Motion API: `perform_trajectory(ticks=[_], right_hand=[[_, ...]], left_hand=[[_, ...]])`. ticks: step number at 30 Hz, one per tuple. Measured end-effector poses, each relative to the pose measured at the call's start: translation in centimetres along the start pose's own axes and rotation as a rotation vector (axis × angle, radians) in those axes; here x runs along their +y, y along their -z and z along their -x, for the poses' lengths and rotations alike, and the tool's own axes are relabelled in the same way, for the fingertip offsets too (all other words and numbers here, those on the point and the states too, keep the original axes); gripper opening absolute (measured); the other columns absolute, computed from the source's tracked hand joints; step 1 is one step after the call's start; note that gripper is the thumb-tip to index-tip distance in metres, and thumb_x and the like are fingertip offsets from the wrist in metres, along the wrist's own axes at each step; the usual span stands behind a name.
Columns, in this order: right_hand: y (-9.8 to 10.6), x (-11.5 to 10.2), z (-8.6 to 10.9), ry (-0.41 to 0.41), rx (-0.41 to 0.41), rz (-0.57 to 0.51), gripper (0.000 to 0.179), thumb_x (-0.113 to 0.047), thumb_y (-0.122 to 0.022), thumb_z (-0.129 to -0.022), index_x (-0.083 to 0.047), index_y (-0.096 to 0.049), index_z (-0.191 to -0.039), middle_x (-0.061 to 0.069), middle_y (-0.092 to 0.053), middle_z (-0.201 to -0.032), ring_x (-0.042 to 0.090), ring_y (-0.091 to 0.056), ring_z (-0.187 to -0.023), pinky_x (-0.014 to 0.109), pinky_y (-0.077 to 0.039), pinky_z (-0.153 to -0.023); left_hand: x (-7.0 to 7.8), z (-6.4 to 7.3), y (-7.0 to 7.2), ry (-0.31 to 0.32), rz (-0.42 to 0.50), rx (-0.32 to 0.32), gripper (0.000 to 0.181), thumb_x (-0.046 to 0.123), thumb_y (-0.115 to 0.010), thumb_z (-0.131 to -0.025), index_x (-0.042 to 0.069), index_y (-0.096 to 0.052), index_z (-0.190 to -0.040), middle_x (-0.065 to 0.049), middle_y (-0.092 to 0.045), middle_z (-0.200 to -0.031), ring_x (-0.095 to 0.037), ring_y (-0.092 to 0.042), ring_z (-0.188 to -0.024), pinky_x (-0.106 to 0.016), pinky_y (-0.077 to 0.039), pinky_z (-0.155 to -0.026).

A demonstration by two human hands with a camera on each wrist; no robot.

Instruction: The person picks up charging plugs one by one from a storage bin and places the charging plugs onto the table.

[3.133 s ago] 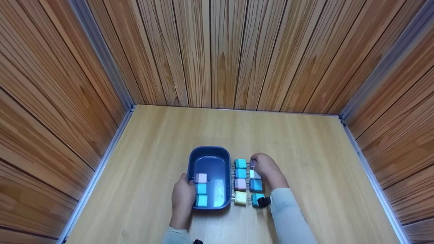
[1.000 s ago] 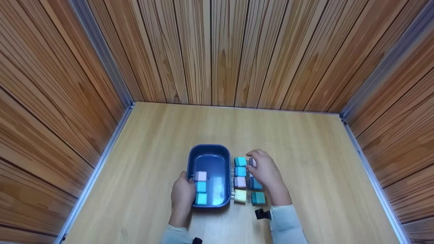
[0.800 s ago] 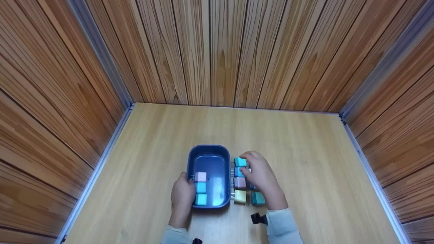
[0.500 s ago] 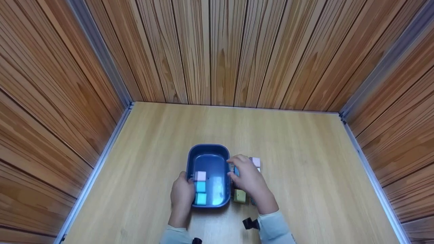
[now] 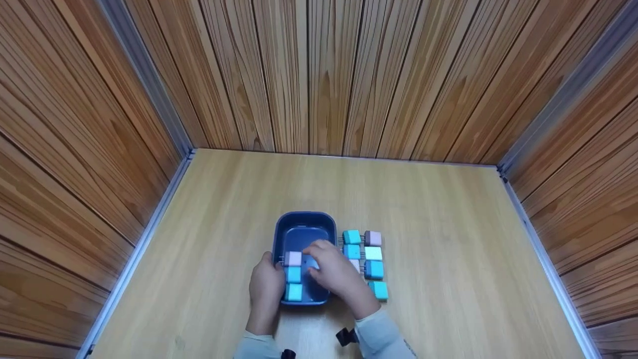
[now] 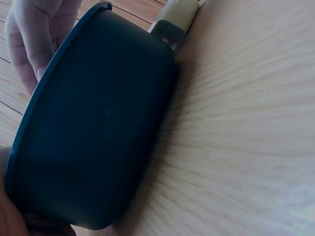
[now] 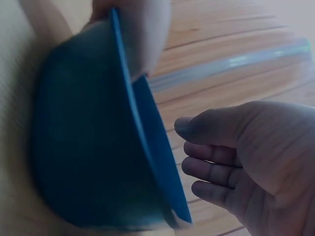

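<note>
The left grip (image 5: 266, 284) is clamped on the left rim of a dark-blue tray (image 5: 305, 216); above its interior, the right grip (image 5: 335, 267) holds nothing, thumb and fingers apart. Inside, three plug adapters (image 5: 293, 274), pink, blue and turquoise, line the tray's left side, while other plug adapters (image 5: 374, 269) lie in two columns on the worktop (image 5: 428, 214), just to its right.

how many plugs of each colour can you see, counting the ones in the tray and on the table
Blue or turquoise plugs: 6
Pink or lilac plugs: 3
Very pale plug: 1
Yellow plug: 1 (seen only in the left wrist view)
Total: 11 in sight
</note>
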State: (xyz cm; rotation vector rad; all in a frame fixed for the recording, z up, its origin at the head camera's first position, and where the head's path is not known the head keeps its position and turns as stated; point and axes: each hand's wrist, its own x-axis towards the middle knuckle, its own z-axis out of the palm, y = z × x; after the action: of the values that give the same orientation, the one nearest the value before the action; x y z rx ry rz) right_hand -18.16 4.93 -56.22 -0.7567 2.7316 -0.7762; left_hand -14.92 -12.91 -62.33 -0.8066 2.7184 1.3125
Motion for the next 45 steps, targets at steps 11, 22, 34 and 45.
perform_trajectory(ticks=[11,22,34,45], right_hand=[[-2.0,-1.1,-1.4,0.065,-0.007,0.058,0.030,-0.024,-0.072,-0.097,-0.019,-0.069,-0.126,-0.003,-0.065,-0.119,0.013,-0.060,-0.110,0.034,-0.053,-0.097],[-3.6,-1.0,-1.9,0.093,-0.028,0.134,0.027,-0.021,-0.070,-0.097,-0.015,-0.071,-0.124,0.000,-0.067,-0.117,0.016,-0.061,-0.108,0.034,-0.053,-0.096],[-4.4,-0.9,-2.0,0.140,-0.028,0.194,0.028,-0.020,-0.072,-0.096,-0.017,-0.072,-0.124,0.000,-0.067,-0.115,0.015,-0.061,-0.108,0.034,-0.052,-0.098],[-4.4,-1.4,-2.3,0.141,-0.071,0.211,0.029,-0.022,-0.072,-0.096,-0.018,-0.071,-0.125,0.000,-0.068,-0.116,0.017,-0.062,-0.110,0.036,-0.052,-0.099]], left_hand=[[0.4,-0.1,0.5,0.001,-0.005,0.005,0.042,0.014,-0.052,-0.103,-0.002,-0.053,-0.142,-0.023,-0.062,-0.137,-0.037,-0.063,-0.122,-0.056,-0.050,-0.098],[0.1,0.0,0.2,-0.017,-0.015,0.019,0.024,0.014,-0.054,-0.102,0.004,-0.062,-0.121,-0.014,-0.071,-0.108,-0.025,-0.063,-0.084,-0.046,-0.054,-0.075],[0.0,0.0,0.0,-0.022,-0.024,0.025,0.023,0.012,-0.053,-0.100,0.005,-0.063,-0.119,-0.013,-0.072,-0.105,-0.025,-0.064,-0.084,-0.045,-0.052,-0.072],[0.2,0.0,0.1,-0.006,-0.025,0.009,0.023,0.013,-0.053,-0.101,0.005,-0.063,-0.120,-0.012,-0.070,-0.103,-0.024,-0.061,-0.081,-0.041,-0.050,-0.069]])
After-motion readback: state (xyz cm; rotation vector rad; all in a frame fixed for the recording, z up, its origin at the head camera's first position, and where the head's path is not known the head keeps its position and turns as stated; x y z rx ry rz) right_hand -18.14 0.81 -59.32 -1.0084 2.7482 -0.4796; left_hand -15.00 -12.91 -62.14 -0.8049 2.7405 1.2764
